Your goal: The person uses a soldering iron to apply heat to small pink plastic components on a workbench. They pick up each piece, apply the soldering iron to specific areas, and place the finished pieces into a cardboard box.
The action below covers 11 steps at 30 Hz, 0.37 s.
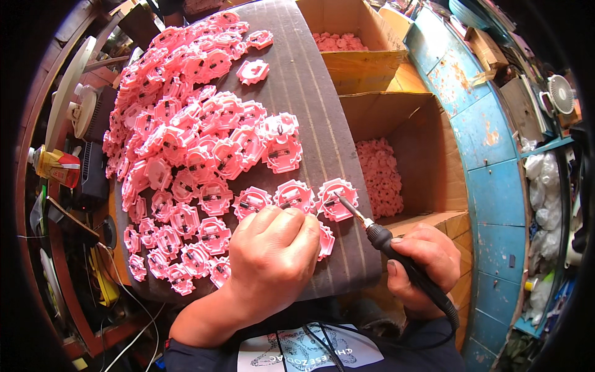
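Observation:
My right hand (432, 263) is wrapped round the black handle of a soldering iron (387, 242). The iron's metal tip reaches a pink plastic part (330, 207) with small inner fittings, at the right end of a short row on the board. My left hand (271, 251) is closed just left of it, over the near side of the row. Its fingertips are hidden, so whatever they pinch cannot be made out. Beyond the knuckles stands another pink part (294, 193). One more pink part (326, 240) shows partly behind the left hand.
Many similar pink parts (198, 139) are heaped over the left of the dark striped board (313, 133). At right, a cardboard box (427, 142) holds more pink pieces, with a second box (359, 71) beyond. A blue panelled surface (499, 192) runs along the far right; cables (133, 297) hang at left.

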Motion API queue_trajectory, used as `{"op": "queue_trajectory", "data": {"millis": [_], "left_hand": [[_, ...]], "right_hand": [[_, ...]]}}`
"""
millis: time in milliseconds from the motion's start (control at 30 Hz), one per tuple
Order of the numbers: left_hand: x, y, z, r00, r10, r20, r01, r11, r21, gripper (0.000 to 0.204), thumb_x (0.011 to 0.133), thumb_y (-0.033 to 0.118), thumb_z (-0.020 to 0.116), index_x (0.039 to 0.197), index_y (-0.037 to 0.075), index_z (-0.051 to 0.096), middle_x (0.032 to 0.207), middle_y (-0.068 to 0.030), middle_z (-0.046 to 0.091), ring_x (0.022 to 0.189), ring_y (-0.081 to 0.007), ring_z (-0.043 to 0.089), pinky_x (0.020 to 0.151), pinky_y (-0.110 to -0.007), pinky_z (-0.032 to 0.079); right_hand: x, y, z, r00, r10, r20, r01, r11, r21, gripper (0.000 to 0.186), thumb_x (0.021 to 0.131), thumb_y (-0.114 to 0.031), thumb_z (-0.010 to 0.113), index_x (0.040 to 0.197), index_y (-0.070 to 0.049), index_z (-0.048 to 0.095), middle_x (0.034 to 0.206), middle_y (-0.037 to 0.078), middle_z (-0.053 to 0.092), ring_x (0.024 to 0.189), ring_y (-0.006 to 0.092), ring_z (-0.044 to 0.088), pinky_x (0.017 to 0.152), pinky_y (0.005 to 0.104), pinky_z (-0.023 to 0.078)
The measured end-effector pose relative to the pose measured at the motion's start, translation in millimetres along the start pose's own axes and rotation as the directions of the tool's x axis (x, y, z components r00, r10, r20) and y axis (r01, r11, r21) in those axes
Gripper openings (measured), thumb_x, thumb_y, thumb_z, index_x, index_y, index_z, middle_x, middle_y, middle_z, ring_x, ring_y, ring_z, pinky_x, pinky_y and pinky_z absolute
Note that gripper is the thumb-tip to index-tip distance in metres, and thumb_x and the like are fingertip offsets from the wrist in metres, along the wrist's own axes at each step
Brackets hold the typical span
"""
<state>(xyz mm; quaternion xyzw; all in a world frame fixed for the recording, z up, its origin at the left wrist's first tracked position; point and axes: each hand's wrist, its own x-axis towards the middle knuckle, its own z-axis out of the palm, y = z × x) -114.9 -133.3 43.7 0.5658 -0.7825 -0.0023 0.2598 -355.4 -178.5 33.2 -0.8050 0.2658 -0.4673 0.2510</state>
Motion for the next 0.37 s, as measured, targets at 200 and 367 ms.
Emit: {"op": "queue_trajectory", "data": {"millis": [200,367], "left_hand": [[0.4,-0.4,1.6,1.000,-0.007,0.018,0.007,1.000,-0.014,0.018,0.074,0.004,0.081,0.090,0.005,0.071,0.084,-0.0070,0.065,0.075,-0.0270,0.065,0.066,-0.039,0.051],[0.0,-2.2,3.4,1.000,0.001,0.023,0.000,1.000,-0.014,0.017,0.076,0.006,0.081,0.090,0.005,0.072,0.085,-0.0070,0.066,0.077,-0.0271,0.066,0.067,-0.039,0.052]], "right_hand": [[2.0,0.6,1.5,1.000,-0.021,0.019,0.021,1.000,-0.001,0.034,0.077,-0.002,0.082,0.108,0.002,0.069,0.070,0.012,0.062,0.054,0.0262,0.058,0.051,0.0370,0.045],[0.2,0.9,2.6,1.000,-0.016,0.024,0.017,1.000,-0.025,0.034,0.077,-0.003,0.082,0.109,0.002,0.070,0.071,0.013,0.062,0.054,0.0270,0.058,0.051,0.0388,0.047]]}}
